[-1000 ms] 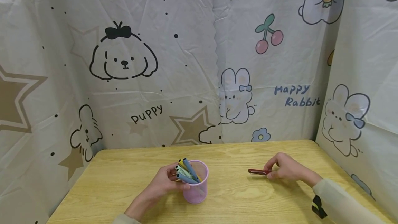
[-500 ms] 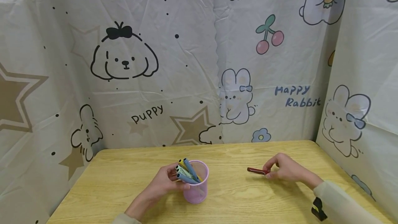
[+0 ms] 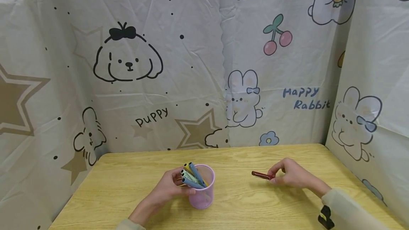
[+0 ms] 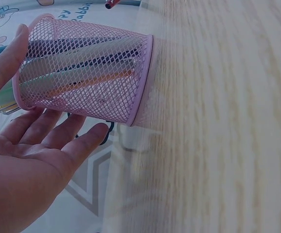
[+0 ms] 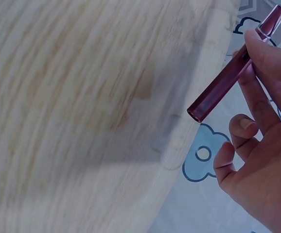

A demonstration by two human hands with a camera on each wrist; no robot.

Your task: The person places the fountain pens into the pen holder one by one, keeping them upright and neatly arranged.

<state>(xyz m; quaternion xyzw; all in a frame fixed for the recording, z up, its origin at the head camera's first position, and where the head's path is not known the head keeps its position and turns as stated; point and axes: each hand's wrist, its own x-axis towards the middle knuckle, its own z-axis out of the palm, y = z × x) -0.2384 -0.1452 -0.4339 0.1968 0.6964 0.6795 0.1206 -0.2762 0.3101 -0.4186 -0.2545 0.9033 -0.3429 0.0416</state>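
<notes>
A pink mesh pen holder (image 3: 202,199) stands upright on the table, with several blue, green and yellow pens (image 3: 197,175) leaning in it toward the left. My left hand (image 3: 167,188) holds it near the rim, thumb on the near side and fingers on the far side. In the left wrist view the mesh of the pen holder (image 4: 89,73) shows the pens inside. To the right, my right hand (image 3: 291,174) pinches a dark red pen (image 3: 260,175) between thumb and fingers, low over the table. The right wrist view shows the red pen (image 5: 220,90) with its silver clip; the ring and little fingers are curled.
The wood-grain table (image 3: 236,205) reaches back to a white printed cloth (image 3: 191,63) hung behind it. A side cloth (image 3: 377,70) borders the right and another cloth (image 3: 48,45) the left. Bare tabletop lies between the hands.
My right hand has shifted slightly left, toward the pen holder, carrying the red pen. The left hand and pen holder have stayed in place.
</notes>
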